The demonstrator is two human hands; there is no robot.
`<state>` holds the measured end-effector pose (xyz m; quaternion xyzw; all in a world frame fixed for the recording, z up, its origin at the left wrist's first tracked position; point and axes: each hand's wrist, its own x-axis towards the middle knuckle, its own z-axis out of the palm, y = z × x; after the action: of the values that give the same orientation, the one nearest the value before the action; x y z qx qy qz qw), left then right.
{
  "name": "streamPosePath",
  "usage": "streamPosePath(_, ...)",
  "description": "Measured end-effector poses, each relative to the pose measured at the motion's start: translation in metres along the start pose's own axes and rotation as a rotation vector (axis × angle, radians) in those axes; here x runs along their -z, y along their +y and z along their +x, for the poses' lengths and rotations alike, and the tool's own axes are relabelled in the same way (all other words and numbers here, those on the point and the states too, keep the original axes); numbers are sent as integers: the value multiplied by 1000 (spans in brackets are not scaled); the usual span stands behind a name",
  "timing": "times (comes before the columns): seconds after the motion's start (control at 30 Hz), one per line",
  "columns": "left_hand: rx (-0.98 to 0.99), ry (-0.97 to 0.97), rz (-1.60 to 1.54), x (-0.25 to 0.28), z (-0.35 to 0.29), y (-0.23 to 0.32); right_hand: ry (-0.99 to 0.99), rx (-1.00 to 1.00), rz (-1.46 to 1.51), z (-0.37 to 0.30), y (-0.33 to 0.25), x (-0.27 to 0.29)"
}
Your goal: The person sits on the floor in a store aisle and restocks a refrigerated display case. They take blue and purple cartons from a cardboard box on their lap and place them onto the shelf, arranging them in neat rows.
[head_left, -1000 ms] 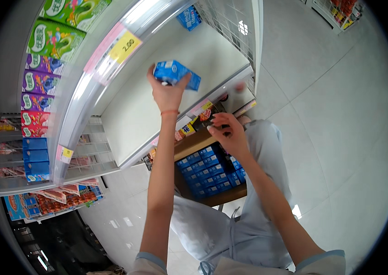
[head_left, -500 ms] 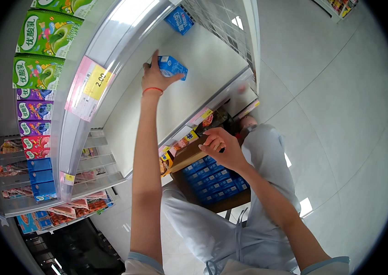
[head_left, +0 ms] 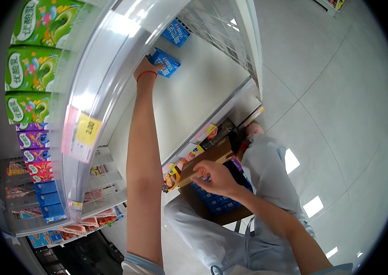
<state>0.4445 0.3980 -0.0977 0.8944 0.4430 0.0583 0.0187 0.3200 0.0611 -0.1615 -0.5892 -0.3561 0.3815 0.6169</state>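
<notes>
Blue carton [head_left: 168, 63]: boxy, white-lettered (in left hand [head_left: 145, 68]).

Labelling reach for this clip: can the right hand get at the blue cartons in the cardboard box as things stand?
Probably yes. The right hand, seemingly empty, hangs over the open cardboard box, and the blue cartons show uncovered beneath it; the remaining gap is hard to judge.
</notes>
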Motion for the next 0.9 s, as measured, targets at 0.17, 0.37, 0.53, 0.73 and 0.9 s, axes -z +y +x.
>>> streamPosePath(0.17, 50, 74, 5, -15, 34, -6, -15, 31, -65, 0, -1, -13)
streamPosePath(0.37, 120, 61, -123, -16, 37, 17, -65, 5, -102, 1, 1, -10)
streamPosePath(0.53, 214, 222, -68, -28, 24, 32, -95, -19, -114, 2, 4, -13)
streamPosePath(0.73, 146, 264, -46, -23, 14, 30, -111, -10, -139, -1, 8, -20)
streamPosePath(0.9, -153, 762, 349, -17, 14, 40, -113, -41, -109, -2, 6, -21)
